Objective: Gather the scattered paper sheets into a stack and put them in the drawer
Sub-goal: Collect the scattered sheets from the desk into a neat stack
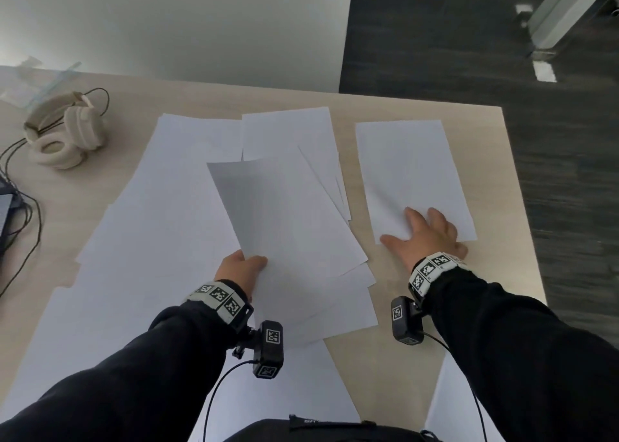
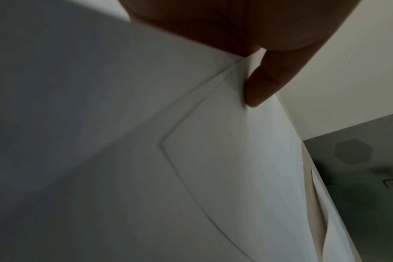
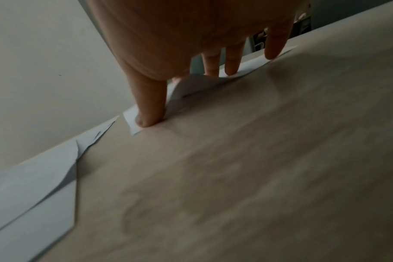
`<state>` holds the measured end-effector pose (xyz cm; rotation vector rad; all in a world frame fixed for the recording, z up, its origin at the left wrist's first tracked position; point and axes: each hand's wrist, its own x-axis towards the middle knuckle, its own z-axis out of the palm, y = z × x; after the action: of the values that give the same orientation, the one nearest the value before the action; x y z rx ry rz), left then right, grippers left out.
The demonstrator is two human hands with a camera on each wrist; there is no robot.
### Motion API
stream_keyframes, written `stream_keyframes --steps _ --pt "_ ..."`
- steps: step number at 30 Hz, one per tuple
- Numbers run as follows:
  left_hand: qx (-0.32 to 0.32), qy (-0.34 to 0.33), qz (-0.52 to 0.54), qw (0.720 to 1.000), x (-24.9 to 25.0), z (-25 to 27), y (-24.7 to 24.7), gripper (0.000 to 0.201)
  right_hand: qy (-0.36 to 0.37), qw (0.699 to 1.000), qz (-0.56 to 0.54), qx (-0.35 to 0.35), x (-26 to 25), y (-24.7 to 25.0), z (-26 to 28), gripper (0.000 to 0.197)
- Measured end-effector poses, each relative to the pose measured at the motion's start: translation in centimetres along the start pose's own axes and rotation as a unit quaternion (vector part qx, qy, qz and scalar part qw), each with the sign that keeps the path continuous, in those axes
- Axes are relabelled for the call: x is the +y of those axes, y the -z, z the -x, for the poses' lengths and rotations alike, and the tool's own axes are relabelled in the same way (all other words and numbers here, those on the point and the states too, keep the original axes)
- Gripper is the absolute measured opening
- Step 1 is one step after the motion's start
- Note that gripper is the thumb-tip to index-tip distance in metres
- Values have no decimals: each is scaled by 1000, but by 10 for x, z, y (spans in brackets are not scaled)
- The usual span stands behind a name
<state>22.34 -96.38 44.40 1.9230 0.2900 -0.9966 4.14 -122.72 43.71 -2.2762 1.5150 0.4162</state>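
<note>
White paper sheets lie scattered over the wooden table (image 1: pixel 395 368). My left hand (image 1: pixel 241 267) pinches the near edge of a small fanned bundle of sheets (image 1: pixel 288 227), lifted off the table at the centre; in the left wrist view its thumb (image 2: pixel 265 83) presses on the top sheet (image 2: pixel 224 159). My right hand (image 1: pixel 425 237) lies flat with spread fingers on the near edge of a single sheet (image 1: pixel 412 173) at the right; the right wrist view shows its fingers (image 3: pixel 150 106) pressing that sheet's edge (image 3: pixel 191 86), which buckles up slightly. No drawer is in view.
Cream headphones (image 1: pixel 63 133) with a dark cable (image 1: pixel 23 207) sit at the far left. More sheets (image 1: pixel 140 240) cover the table's left and near part. The table's right edge (image 1: pixel 522 207) borders dark floor (image 1: pixel 552 107). A pale wall stands behind.
</note>
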Motion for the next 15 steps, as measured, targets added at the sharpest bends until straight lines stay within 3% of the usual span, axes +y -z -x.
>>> stream_keyframes --steps 4,6,9,11,14,15 --pt "-17 10 -6 1000 -1 5 -7 29 18 996 -62 58 9 8 -3 35" --pt "-25 14 -3 1000 -2 7 -13 30 53 980 -171 90 10 8 1 32" --pt "-45 19 11 999 -5 9 -23 32 153 961 -216 73 12 -2 19 49" --pt "-62 28 27 997 0 19 -31 27 221 961 -165 29 11 -10 38 64" --pt "-65 64 92 992 3 33 -41 8 288 956 -36 -34 6 -17 69 73" --pt "-70 77 111 988 2 36 -43 21 299 952 3 -62 4 -20 79 75"
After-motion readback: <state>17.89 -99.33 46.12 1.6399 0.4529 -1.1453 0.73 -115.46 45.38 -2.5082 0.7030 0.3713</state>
